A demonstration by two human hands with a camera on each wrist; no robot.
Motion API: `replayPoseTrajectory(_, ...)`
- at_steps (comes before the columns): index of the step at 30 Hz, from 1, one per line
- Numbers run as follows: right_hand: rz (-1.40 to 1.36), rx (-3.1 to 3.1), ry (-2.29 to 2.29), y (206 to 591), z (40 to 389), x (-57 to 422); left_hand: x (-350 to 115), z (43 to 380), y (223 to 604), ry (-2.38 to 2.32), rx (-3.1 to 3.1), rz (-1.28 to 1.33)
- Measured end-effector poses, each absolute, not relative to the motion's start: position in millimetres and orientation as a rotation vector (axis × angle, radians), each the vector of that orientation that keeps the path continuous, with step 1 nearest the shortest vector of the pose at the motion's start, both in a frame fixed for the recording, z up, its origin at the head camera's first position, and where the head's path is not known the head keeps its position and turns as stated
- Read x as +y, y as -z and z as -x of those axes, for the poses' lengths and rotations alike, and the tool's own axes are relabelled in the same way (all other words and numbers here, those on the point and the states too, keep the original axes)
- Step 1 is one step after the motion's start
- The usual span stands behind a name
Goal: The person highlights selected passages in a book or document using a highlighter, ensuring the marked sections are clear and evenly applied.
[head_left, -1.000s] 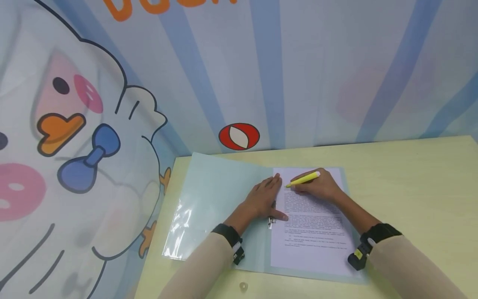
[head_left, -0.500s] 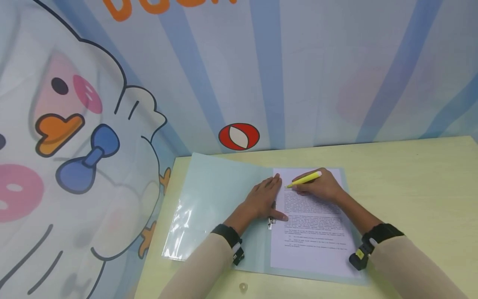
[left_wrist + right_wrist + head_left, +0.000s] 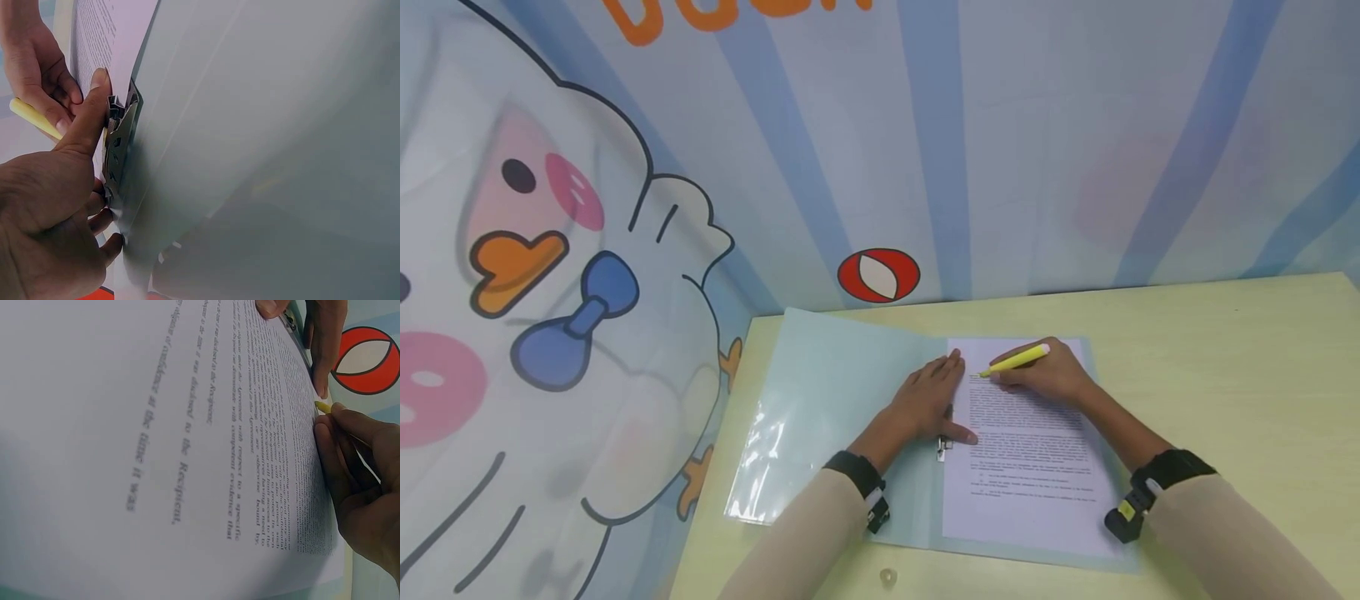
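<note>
Beige sleeves (image 3: 797,533) come closest to me, each ending at a black wrist strap (image 3: 857,469). Near the table's front edge, just off the folder, sits a small round translucent piece (image 3: 888,577). A pale blue-green folder (image 3: 835,392) lies spread out on the light wood table (image 3: 1240,400), its clear cover catching glare at the left. On its right side is a white sheet (image 3: 1022,525) of dense print, its left edge by a metal clip (image 3: 119,137) at the fold.

The left hand (image 3: 928,396) lies over that fold — fingers extended toward the sheet's upper left, thumb spread well away from them and reaching past the clip onto the paper. It rests there, gripping nothing.

Farther up the page, the right hand (image 3: 1048,375) pinches a yellow marker (image 3: 1018,358) between thumb and fingers, drawn together round the barrel. The marker slants, its pale end raised to the right, its tip at the start of the top lines — whether it actually touches the paper I cannot tell.

Beyond the table, a blue-striped backdrop (image 3: 1022,167) carries a red-and-white ball (image 3: 878,276) and a big white cartoon bird (image 3: 647,417).
</note>
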State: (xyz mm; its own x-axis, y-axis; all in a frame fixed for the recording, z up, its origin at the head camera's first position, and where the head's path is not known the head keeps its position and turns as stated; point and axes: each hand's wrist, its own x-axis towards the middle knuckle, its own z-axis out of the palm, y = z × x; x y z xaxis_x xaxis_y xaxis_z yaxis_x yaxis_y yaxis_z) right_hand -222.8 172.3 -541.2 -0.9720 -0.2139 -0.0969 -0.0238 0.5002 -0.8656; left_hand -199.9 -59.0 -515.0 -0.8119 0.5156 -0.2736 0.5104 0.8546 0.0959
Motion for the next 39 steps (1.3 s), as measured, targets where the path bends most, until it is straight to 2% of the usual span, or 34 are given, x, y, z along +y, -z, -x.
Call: replayPoseTrajectory(39,0.201,2.567,1.448,539,217,188,-57,197,514,-0.038,2.743,-0.757)
